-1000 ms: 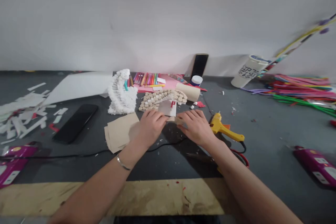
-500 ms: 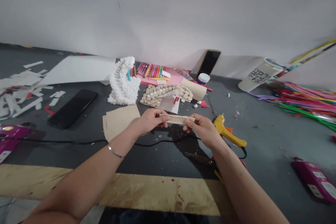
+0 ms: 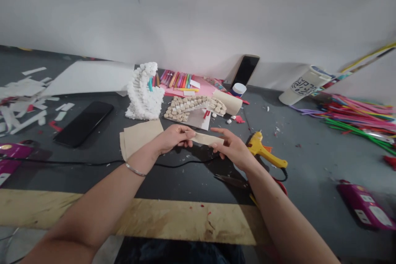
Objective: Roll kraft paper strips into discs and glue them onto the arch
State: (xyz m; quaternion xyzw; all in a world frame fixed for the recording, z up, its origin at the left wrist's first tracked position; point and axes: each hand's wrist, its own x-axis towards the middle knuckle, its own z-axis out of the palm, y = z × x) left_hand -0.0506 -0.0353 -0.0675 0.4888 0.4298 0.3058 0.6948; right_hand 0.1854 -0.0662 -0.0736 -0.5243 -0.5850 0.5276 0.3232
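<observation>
Between my hands a strip of beige fabric (image 3: pixel 204 138) is stretched above the dark table. My left hand (image 3: pixel 173 138) pinches its left end. At the other end, my right hand (image 3: pixel 232 147) grips the strip between thumb and fingers, with the index finger lifted off it. Just beyond lies a board bearing beige rolled coils (image 3: pixel 181 107) and small white pieces. Folded beige fabric (image 3: pixel 140 134) rests beside my left wrist. A yellow glue gun (image 3: pixel 266 152) lies to the right of my right hand, and scissors (image 3: pixel 230 180) sit partly beneath that forearm.
A white textured figure (image 3: pixel 144 95) stands behind the fabric. Black phone (image 3: pixel 85 123) and paper scraps (image 3: pixel 21 107) lie left. A white cup (image 3: pixel 298 86), pipe cleaners (image 3: pixel 359 111) and a purple power strip (image 3: pixel 366 206) are on the right. A black cable (image 3: pixel 176 166) crosses the table.
My right index finger has lifted from the strip, which now shows a wider, flatter face. Both hands stay at its ends. The whole view has shifted slightly.
</observation>
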